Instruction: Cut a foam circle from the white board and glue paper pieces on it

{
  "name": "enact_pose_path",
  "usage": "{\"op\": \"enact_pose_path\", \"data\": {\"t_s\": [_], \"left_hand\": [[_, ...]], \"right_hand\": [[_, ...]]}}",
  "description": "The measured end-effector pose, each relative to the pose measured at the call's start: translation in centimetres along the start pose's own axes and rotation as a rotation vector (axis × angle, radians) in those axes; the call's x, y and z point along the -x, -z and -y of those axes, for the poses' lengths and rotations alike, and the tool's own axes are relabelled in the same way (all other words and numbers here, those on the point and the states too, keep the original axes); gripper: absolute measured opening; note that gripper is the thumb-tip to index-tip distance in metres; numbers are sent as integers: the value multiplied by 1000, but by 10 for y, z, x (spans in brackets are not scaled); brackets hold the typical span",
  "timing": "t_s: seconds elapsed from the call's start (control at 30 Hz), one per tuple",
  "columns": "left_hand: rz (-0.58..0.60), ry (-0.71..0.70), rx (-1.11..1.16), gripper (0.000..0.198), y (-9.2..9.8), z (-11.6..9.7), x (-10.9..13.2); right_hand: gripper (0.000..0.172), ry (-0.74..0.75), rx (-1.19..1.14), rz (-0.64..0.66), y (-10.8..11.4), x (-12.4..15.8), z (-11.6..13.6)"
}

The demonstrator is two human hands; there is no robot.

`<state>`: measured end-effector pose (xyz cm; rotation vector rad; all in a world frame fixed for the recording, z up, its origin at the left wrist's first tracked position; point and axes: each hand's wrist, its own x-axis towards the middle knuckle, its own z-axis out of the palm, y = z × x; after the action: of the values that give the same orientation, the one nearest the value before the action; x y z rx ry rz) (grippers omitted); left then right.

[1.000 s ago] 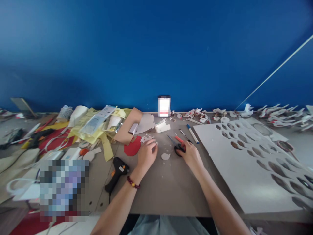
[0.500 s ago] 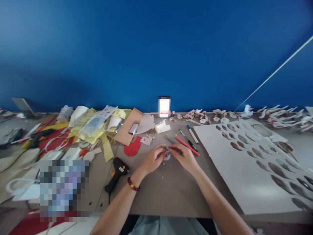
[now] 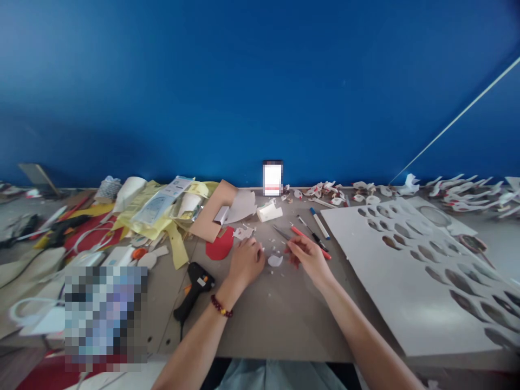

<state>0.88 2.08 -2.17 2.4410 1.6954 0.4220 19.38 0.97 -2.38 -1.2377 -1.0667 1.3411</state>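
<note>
My left hand (image 3: 247,261) rests low over the table with its fingers curled. A tiny white bit shows at its fingertips, too small to name. Across from it, my right hand (image 3: 307,259) has thumb and forefinger drawn together; what they hold, if anything, is hidden. Between the hands lies a curved white paper piece (image 3: 275,261), with small white scraps around it. A pointed grey metal tool (image 3: 280,232) reaches out just beyond the right hand. The red pen-like stick (image 3: 299,233) lies partly behind that hand.
A black glue gun (image 3: 194,290) lies left of my left arm. Red paper (image 3: 219,245), brown cardboard (image 3: 214,208) and a white roll (image 3: 269,210) sit farther back. At right is a white sheet (image 3: 385,292) with oval cut-outs. Small white-and-red bird shapes (image 3: 325,189) line the wall.
My hands have parted. The left has moved left, the right slightly right. The white paper piece between them is now in full view on the table.
</note>
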Motion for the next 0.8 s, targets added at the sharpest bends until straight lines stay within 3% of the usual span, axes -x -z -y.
{"op": "enact_pose_path", "data": {"t_s": [0.23,0.4,0.5,0.6,0.7,0.8], "left_hand": [[79,-89,-142,19,2,2,1],[51,-19,-121,15,3,2,1],[-37,38,-94,20,5,1,0],[-125,-15,148,25,9,-3,0],[-139,-96,501,20,10,-11,1],[-136,-42,753,18,7,-15,0]], "right_hand": [[37,31,4,28,-2,1,-2],[39,35,-3,20,-2,0,-2],[38,39,2,12,-3,0,-2],[34,48,25,25,-3,1,-3],[31,62,52,57,-3,3,-4],[30,84,91,59,-3,5,-3]]}}
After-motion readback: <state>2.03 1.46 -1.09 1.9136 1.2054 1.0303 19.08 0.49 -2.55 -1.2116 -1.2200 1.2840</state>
